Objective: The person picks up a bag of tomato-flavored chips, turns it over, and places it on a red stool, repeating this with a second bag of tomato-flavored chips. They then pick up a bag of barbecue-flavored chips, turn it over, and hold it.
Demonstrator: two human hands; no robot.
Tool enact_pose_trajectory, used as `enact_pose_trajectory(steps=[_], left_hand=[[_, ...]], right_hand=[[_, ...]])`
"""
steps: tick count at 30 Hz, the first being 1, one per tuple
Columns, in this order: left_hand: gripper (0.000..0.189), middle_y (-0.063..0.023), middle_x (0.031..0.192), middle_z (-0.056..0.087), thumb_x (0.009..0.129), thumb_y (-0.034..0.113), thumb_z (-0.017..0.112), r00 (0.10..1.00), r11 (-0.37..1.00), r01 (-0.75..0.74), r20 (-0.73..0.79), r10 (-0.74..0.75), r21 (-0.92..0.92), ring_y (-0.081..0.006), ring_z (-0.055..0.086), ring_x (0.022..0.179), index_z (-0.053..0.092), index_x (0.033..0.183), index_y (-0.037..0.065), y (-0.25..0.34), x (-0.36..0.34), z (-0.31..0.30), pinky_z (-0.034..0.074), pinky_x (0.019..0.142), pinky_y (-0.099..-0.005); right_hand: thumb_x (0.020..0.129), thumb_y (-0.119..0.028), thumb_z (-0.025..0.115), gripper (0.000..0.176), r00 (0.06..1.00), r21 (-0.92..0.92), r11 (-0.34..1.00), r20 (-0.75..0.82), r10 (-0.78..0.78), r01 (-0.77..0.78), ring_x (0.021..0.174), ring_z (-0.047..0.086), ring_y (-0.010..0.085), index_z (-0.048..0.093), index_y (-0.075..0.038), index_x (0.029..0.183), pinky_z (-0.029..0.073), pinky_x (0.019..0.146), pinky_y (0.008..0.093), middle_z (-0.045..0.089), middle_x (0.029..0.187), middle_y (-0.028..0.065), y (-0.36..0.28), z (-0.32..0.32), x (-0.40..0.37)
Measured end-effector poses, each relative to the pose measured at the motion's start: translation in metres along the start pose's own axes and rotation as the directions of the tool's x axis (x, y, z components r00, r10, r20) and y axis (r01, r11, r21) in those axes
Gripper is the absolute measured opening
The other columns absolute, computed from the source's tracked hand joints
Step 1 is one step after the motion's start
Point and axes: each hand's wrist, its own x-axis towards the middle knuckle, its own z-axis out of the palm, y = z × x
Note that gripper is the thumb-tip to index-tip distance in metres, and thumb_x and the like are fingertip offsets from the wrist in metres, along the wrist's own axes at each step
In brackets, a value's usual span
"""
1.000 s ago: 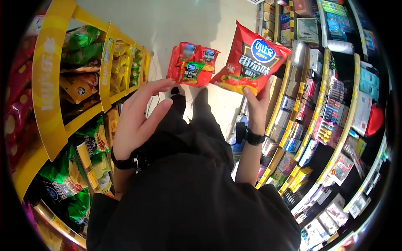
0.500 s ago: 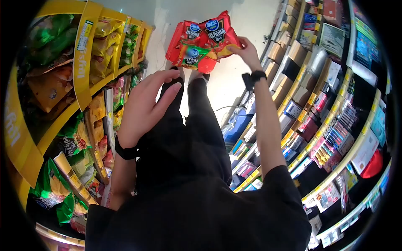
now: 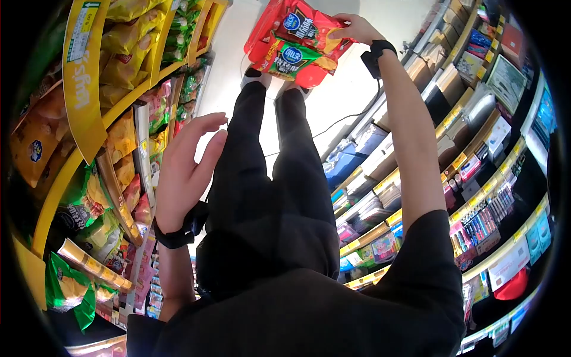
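Note:
A red basket or box stands beyond my feet, with packets of chips in it. My right hand is closed on the right edge of a red bag of chips at the top of it. In front of that bag lies a green and red bag of chips, with a blue round logo. My left hand hangs nearer my body on the left, thumb and fingers apart, holding nothing. It is closest to the snack shelf and apart from the basket.
Yellow-edged snack shelves with several chip bags rise on the left. On the right, long shelves hold stationery and boxed goods. A dark cable lies on the pale floor near my legs.
My left hand has drawn back from the basket, down and left in view. The right hand stays at the red bag. A second red bag seen earlier no longer shows distinctly.

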Motion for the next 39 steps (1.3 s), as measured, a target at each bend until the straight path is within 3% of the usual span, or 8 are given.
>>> enact_pose_trajectory(steps=[5, 9, 15, 23, 26, 34, 37, 39], left_hand=[[0.024, -0.0139, 0.105, 0.067, 0.094, 0.016, 0.060, 1.000, 1.000, -0.003, 0.011, 0.004, -0.024, -0.0259, 0.065, 0.099, 0.062, 0.112, 0.000, 0.000, 0.008, 0.007, 0.048, 0.088, -0.0326], [0.025, -0.0128, 0.108, 0.068, 0.096, 0.014, 0.056, 0.998, 1.000, -0.007, 0.062, 0.008, -0.004, -0.0219, 0.064, 0.101, 0.061, 0.114, -0.001, 0.005, 0.014, 0.010, 0.047, 0.091, -0.0308], [0.025, -0.0123, 0.110, 0.068, 0.097, 0.013, 0.055, 0.992, 0.998, -0.049, 0.114, 0.045, 0.030, -0.0198, 0.064, 0.103, 0.060, 0.115, -0.002, 0.006, 0.026, 0.016, 0.046, 0.092, -0.0298], [0.026, -0.0102, 0.107, 0.068, 0.096, 0.016, 0.057, 0.986, 0.999, -0.027, 0.165, 0.023, 0.018, -0.0195, 0.064, 0.099, 0.060, 0.117, 0.001, -0.006, 0.050, 0.041, 0.048, 0.087, -0.0296], [0.029, -0.0104, 0.107, 0.066, 0.095, 0.019, 0.059, 0.990, 0.999, -0.053, 0.129, 0.053, -0.009, -0.0194, 0.064, 0.095, 0.059, 0.119, 0.004, -0.042, 0.083, 0.077, 0.049, 0.084, -0.0293], [0.047, -0.0186, 0.130, 0.053, 0.093, 0.029, 0.058, 0.859, 0.782, -0.402, -0.098, 0.502, 0.477, -0.0388, 0.054, 0.115, 0.048, 0.134, 0.007, -0.112, 0.233, 0.167, 0.046, 0.097, -0.0420], [0.056, -0.0234, 0.129, 0.053, 0.090, 0.032, 0.061, 0.895, 0.827, -0.400, -0.024, 0.445, 0.396, -0.0406, 0.054, 0.115, 0.045, 0.135, 0.002, -0.108, 0.264, 0.184, 0.045, 0.097, -0.0424], [0.058, -0.0287, 0.126, 0.054, 0.086, 0.023, 0.063, 0.921, 0.881, -0.362, -0.028, 0.388, 0.303, -0.0435, 0.054, 0.112, 0.042, 0.134, -0.001, -0.104, 0.275, 0.191, 0.045, 0.096, -0.0454]], right_hand=[[0.068, -0.029, 0.082, 0.067, 0.998, -0.029, 0.999, 0.044, 0.034, -0.032, 0.107, 0.062, 0.0283, 0.059, -0.017, 0.130, 0.050, 0.094, 0.0379, 0.067, 0.116, 0.0103, 0.031, 0.007, 0.019], [0.073, -0.034, 0.078, 0.066, 0.976, -0.401, 0.915, -0.212, -0.047, -0.044, 0.119, 0.052, 0.0370, 0.054, -0.028, 0.134, 0.042, 0.103, 0.0482, 0.060, 0.129, 0.0088, 0.026, 0.017, 0.015], [0.074, -0.036, 0.078, 0.068, 0.926, -0.478, 0.872, -0.366, -0.089, -0.105, 0.121, 0.051, 0.0367, 0.051, -0.029, 0.136, 0.043, 0.103, 0.0487, 0.057, 0.132, 0.0085, 0.037, 0.043, 0.021], [0.074, -0.044, 0.076, 0.068, 0.930, -0.454, 0.890, -0.338, -0.144, -0.028, 0.124, 0.049, 0.0356, 0.051, -0.030, 0.136, 0.039, 0.106, 0.0472, 0.055, 0.135, 0.0067, 0.027, 0.054, 0.006], [0.075, -0.040, 0.076, 0.066, 0.875, -0.451, 0.893, -0.434, -0.216, -0.004, 0.123, 0.048, 0.0361, 0.053, -0.020, 0.133, 0.039, 0.104, 0.0481, 0.056, 0.131, 0.0121, 0.018, 0.060, -0.004], [0.075, -0.032, 0.075, 0.066, 0.683, -0.115, 0.992, -0.729, -0.048, -0.053, 0.122, 0.044, 0.0434, 0.050, -0.008, 0.131, 0.036, 0.103, 0.0524, 0.050, 0.130, 0.0238, -0.005, 0.094, -0.029], [0.077, -0.033, 0.078, 0.062, 0.477, 0.074, 0.996, -0.875, 0.089, -0.051, 0.112, 0.052, 0.0369, 0.052, 0.002, 0.120, 0.042, 0.095, 0.0487, 0.058, 0.112, 0.0215, 0.016, 0.120, -0.023], [0.077, -0.033, 0.078, 0.061, 0.551, 0.341, 0.940, -0.781, 0.293, -0.016, 0.106, 0.057, 0.0352, 0.052, 0.003, 0.119, 0.045, 0.092, 0.0443, 0.060, 0.110, 0.0207, 0.016, 0.122, -0.029]])
